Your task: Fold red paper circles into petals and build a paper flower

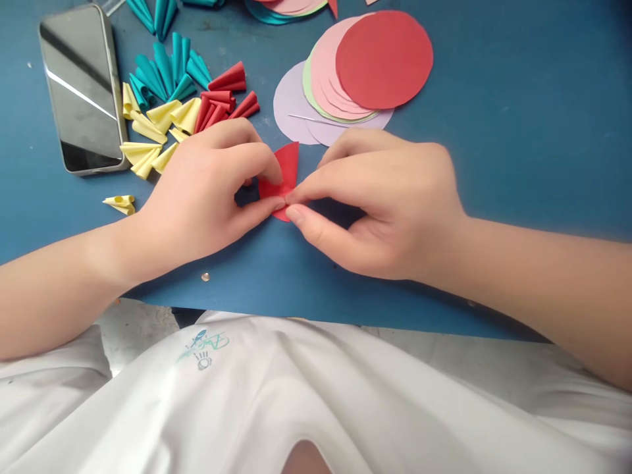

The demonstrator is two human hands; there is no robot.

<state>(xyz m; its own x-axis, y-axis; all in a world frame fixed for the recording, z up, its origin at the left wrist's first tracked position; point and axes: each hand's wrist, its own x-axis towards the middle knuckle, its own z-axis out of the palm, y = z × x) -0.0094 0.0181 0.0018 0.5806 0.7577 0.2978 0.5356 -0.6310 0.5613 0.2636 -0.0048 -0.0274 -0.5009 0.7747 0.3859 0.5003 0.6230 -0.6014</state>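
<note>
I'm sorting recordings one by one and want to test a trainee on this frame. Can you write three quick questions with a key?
1. Which three colours are the rolled paper cones?
2. True or false: a red disc tops the overlapping paper discs near the hands.
3. The left hand and right hand both touch: (a) the phone; (b) a piece of red paper; (c) a purple disc.

Key: 1 teal, yellow, red; 2 true; 3 b.
</note>
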